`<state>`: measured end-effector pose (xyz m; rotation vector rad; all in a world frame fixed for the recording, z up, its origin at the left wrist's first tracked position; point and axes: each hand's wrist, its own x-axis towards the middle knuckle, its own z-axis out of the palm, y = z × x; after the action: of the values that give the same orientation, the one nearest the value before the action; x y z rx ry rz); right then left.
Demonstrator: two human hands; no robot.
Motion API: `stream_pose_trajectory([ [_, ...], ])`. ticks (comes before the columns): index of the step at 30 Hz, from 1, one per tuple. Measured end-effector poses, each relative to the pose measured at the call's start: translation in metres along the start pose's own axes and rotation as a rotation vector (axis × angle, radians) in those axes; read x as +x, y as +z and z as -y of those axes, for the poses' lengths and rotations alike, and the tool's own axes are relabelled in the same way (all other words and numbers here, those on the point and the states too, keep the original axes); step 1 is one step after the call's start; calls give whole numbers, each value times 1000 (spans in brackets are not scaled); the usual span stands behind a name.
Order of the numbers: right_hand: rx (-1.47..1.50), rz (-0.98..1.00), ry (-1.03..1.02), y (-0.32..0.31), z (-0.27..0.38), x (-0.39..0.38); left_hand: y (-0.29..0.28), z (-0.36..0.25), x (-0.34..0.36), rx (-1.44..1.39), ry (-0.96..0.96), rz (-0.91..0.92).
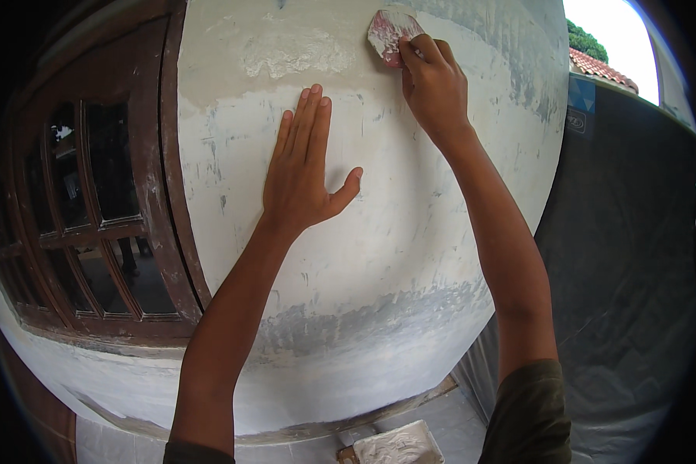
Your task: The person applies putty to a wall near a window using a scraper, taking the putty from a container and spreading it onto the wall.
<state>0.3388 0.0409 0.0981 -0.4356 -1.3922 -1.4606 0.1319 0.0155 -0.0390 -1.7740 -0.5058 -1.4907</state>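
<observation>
My left hand (pixel 301 166) lies flat against the wall (pixel 348 247), fingers stretched upward and thumb spread to the side. Higher and to the right, my right hand (pixel 437 81) grips a putty scraper (pixel 394 32). Its reddish blade is smeared with white putty and is at the wall's surface; how closely it presses there I cannot tell. Left of the scraper, a damp-looking beige patch holds rough, thick putty (pixel 298 54). White coating with grey streaks covers much of the remaining wall.
On the left is a brown wooden window (pixel 151 263) with dark panes. Dark sheeting (pixel 626 255) hangs to the right of the wall's edge. Down on the grey floor covering sits a putty-filled container (pixel 398 446). A tiled roof (pixel 603 71) shows beyond.
</observation>
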Motion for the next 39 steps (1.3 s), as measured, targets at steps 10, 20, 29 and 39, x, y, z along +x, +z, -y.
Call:
stream_pose_trajectory([
  [10,-12,72,62,-12,20,-24,-1,0,2,1,11,-18],
  [20,61,14,110,-43,23,-27,-1,2,0,20,3,0],
  [29,-93,-33,47,-4,-10,21,1,0,1,7,-5,-7],
  [39,-109,51,11,-7,13,-13,0,0,1,14,-3,-7],
])
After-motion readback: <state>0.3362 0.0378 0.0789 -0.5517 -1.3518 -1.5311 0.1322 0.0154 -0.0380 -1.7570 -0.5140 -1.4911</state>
